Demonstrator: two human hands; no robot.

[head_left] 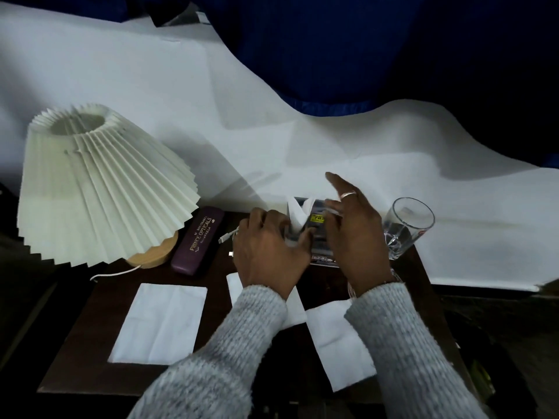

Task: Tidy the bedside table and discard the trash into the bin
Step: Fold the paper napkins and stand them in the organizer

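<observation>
We see both hands over a tissue pack point(317, 234) at the rear of the dark bench point(90, 297), beside the white bed sheet point(211, 101). The left hand point(267, 249) rests on the pack with fingers curled about a tissue point(298, 214) standing from its opening — whether it pinches the tissue we cannot tell. The right hand point(352, 234) lies spread across the pack's right side, not gripping. Three flat tissues lie nearer us: left point(160, 323), centre point(295, 303), right point(338, 340). A glass point(405, 228) stands just right of the right hand — a spectacle case point(198, 240) and pleated lamp point(99, 189) stand left.
</observation>
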